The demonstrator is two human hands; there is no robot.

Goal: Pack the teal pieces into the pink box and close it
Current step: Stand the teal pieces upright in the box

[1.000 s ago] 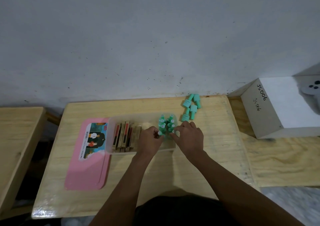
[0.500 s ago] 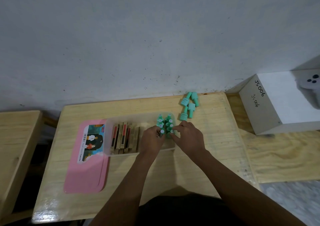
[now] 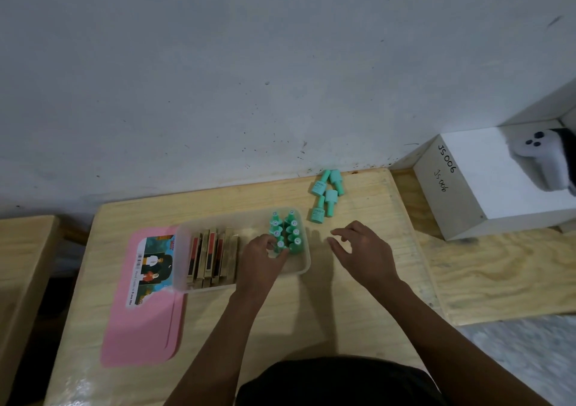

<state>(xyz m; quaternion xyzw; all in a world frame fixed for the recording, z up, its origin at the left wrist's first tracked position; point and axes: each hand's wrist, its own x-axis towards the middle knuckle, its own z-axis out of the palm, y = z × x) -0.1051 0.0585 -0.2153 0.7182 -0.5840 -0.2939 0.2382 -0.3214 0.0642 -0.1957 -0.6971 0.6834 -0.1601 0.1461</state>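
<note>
Teal pieces (image 3: 286, 232) are split into two groups right now: eight of them, as far as I can count, stand upright in the box (image 3: 304, 268), caps up, lined up in two rows of four that run away from the person along the box's right end. Four more loose ones (image 3: 326, 195) lie flat on the table (image 3: 343, 312) past the box's far right corner, close to the wall, in two rough pairs. Their long axes all run roughly front to back; some have the wide end toward the person, others toward the wall. Box itself is clear-ish plastic, sitting long side left to right, and its left half holds a bunch of gold cartons (image 3: 212, 257) standing on edge; I can't get a solid count, looks like six or so. One pink lid (image 3: 140, 312) lies flat on the table to the left, with the box's left edge overlapping it a bit. Left hand (image 3: 260, 260) is down inside the box, fingers curled around the nearest teal piece in the left row, pinching it near the cap. Right hand (image 3: 363, 251) hovers over bare table just right of the box, fingers loose and spread, holding nothing. One white carton (image 3: 498, 187) sits off to the right on another surface.
</note>
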